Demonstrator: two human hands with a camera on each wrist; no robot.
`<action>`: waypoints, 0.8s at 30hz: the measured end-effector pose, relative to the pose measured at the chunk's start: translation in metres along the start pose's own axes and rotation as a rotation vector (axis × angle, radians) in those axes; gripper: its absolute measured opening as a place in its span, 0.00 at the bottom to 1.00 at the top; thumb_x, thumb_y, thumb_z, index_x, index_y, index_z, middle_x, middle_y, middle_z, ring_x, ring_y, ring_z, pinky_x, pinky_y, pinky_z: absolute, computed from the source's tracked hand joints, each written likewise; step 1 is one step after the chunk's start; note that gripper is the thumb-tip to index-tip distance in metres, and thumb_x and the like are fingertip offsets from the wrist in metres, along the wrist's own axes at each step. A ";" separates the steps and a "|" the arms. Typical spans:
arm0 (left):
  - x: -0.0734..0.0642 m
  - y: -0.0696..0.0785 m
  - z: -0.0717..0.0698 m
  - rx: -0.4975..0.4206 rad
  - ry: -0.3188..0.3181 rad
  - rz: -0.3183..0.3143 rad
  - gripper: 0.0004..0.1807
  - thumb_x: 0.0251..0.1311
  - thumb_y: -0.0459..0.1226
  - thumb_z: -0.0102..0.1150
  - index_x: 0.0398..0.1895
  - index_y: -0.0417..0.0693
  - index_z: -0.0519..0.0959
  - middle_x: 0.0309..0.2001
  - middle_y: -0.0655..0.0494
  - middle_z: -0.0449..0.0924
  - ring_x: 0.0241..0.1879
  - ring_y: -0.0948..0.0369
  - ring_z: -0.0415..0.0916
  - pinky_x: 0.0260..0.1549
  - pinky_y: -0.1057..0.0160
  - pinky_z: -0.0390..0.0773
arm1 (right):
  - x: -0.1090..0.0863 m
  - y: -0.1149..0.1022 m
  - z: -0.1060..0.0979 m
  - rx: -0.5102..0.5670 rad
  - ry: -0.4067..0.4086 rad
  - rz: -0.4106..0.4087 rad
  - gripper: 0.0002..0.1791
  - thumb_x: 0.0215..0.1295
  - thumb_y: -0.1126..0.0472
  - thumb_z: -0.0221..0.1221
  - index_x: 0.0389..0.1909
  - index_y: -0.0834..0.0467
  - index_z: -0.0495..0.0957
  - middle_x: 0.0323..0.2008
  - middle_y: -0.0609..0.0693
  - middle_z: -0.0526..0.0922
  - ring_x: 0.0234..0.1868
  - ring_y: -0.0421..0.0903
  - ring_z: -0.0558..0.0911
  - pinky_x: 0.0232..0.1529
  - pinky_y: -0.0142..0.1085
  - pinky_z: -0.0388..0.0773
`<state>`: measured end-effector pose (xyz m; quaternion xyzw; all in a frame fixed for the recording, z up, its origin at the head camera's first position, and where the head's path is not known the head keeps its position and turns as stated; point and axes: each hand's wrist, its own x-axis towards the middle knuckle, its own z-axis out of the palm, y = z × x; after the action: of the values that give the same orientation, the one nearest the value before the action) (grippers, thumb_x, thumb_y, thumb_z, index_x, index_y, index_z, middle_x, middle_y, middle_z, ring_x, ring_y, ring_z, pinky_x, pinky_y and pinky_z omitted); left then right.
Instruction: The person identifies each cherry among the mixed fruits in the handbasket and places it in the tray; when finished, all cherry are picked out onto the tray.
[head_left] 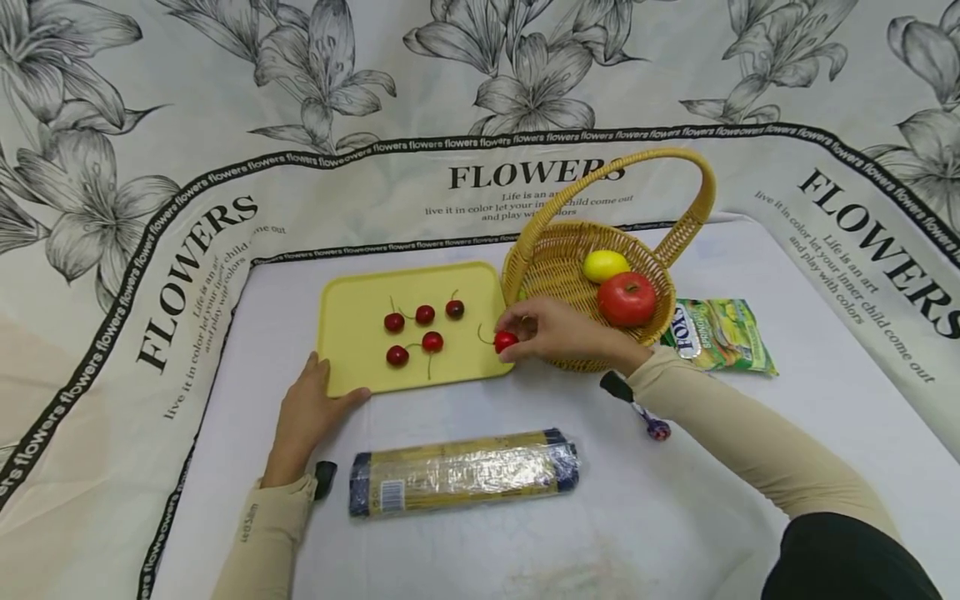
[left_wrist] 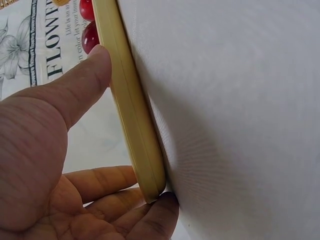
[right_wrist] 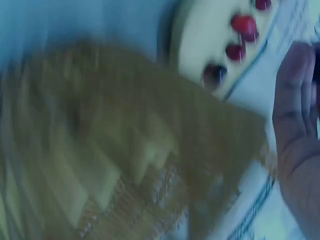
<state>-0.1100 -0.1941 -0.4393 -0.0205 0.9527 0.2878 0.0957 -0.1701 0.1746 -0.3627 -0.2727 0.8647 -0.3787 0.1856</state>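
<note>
My right hand [head_left: 558, 329] pinches a red cherry [head_left: 505, 342] with a thin stem, over the right edge of the yellow tray [head_left: 348, 317] and in front of the wicker basket [head_left: 547, 250]. Several dark red cherries [head_left: 432, 342] with stems lie on the tray. At the tray's near left corner, my left hand [head_left: 311, 408] grips the rim; the left wrist view shows the thumb [left_wrist: 92, 70] on one edge and the fingers around the corner. In the basket sit a yellow lemon [head_left: 606, 266] and a red apple [head_left: 627, 298]. The right wrist view is blurred.
A long plastic-wrapped packet [head_left: 465, 473] with dark blue ends lies in front of the tray. Right of the basket is a green candy bag [head_left: 723, 335]. A small lollipop [head_left: 657, 428] lies beneath the right forearm. The basket's tall handle [head_left: 701, 179] arches upward.
</note>
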 end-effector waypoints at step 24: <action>0.004 0.002 0.002 0.015 0.001 0.007 0.53 0.61 0.53 0.65 0.72 0.22 0.53 0.74 0.24 0.42 0.73 0.32 0.49 0.70 0.39 0.57 | 0.068 0.020 0.072 -0.101 0.295 0.242 0.15 0.61 0.57 0.68 0.42 0.59 0.76 0.43 0.55 0.84 0.43 0.48 0.80 0.46 0.40 0.77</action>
<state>-0.1138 -0.1914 -0.4401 -0.0168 0.9550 0.2807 0.0942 -0.1919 0.1039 -0.4322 -0.1173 0.9269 -0.3458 0.0871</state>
